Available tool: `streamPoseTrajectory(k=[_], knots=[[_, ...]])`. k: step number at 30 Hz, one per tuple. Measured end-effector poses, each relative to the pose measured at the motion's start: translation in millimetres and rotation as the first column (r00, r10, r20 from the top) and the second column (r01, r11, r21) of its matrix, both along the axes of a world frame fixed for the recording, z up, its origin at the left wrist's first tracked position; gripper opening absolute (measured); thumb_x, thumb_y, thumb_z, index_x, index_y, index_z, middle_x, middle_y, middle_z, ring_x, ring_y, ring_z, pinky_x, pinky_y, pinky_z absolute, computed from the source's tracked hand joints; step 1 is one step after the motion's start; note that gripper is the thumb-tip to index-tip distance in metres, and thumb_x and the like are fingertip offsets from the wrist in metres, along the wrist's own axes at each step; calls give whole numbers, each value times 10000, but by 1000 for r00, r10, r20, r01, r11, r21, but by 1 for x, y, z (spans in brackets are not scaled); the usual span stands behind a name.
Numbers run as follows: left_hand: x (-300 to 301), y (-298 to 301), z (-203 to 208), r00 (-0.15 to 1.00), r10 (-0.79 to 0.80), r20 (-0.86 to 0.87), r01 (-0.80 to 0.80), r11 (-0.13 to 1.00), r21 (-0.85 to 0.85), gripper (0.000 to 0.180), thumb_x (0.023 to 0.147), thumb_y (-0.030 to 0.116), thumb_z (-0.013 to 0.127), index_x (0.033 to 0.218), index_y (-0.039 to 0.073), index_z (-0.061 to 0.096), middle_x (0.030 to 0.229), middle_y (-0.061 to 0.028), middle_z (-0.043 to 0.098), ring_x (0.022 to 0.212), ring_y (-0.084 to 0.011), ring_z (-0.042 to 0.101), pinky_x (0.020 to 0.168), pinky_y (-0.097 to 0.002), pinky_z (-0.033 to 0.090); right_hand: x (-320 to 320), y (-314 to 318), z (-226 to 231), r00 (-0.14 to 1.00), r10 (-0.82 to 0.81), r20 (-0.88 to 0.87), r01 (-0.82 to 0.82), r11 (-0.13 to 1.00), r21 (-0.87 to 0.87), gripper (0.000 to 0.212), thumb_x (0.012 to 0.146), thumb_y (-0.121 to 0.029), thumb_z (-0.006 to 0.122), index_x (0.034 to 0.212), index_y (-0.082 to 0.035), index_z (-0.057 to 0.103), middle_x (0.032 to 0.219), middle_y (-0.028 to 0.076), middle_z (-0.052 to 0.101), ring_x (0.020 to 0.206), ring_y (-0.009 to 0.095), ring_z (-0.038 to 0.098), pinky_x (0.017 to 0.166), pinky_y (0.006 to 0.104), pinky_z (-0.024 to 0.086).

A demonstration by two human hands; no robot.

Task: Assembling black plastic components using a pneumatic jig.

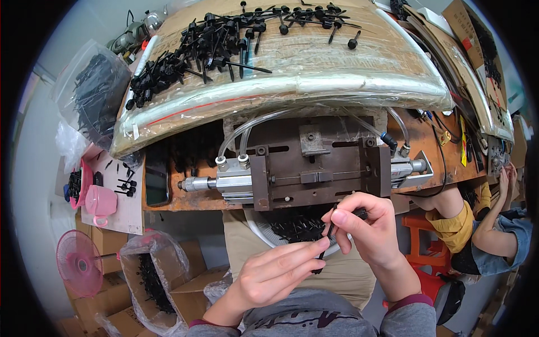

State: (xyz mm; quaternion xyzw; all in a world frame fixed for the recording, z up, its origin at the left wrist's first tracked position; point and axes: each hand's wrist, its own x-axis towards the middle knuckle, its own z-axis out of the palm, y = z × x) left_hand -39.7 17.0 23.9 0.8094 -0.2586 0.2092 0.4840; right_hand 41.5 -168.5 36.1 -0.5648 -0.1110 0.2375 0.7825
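My right hand (373,227) is closed, thumb and forefinger pinching a thin black stemmed part; a dark round head (360,213) shows among its fingers. Beside it, my left hand (278,275) has its fingers together and nearly straight, the tips almost at the right hand's fingers. A black stemmed piece (318,268) pokes out under those fingertips; how they grip it is partly hidden. Both hands are above my lap, near a white basin (255,226) full of black parts (297,223). Just beyond stands a brown metal fixture (292,194) with a small central block (317,177).
Air cylinders (234,185) with clear hoses flank the fixture. A plastic-wrapped cardboard surface (314,62) behind carries many black knob-headed parts (213,42). A phone (158,184), pink cup (101,201) and pink fan (80,263) are at left. Another person (494,230) sits at right, near a red stool (421,238).
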Motion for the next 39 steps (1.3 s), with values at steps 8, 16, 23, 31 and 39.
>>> streamPoseTrajectory(k=[8,16,23,31,39], knots=[[3,-4,1,1000,16,2,-16,1000,23,307,605,-28,754,912,-30,728,1119,-179,683,951,-303,695,791,-353,593,-2,0,-1,999,-50,8,50,998,-26,92,922,-41,645,931,39,692,752,65,669,519,68,580,435,193,443],[15,-5,-1,987,161,-23,-156,978,136,304,627,-32,756,927,-36,706,1170,-176,663,971,-310,681,815,-363,567,-6,-4,-7,874,-192,446,303,934,-191,156,926,-18,600,1038,69,666,932,142,671,681,115,644,588,221,505],[36,-19,-22,958,282,47,-277,872,405,262,708,17,721,966,11,679,1247,-126,639,923,-244,687,775,-327,550,-18,-16,4,695,-279,663,433,898,-75,444,964,-226,452,1215,126,555,1112,244,622,922,277,689,848,330,515],[46,-21,-17,951,307,35,-279,804,525,238,732,63,723,964,26,689,1259,-118,640,657,-186,663,625,-289,528,-17,-23,-4,636,-111,764,385,903,-189,384,694,76,772,1045,60,616,1173,252,621,955,290,699,890,366,545],[45,-22,-12,945,327,27,-284,774,566,253,719,52,725,970,29,700,1240,-96,656,528,-161,602,537,-255,497,-17,-17,-11,390,163,906,480,804,-351,324,668,31,782,983,32,704,1161,191,640,948,315,679,786,361,585]])
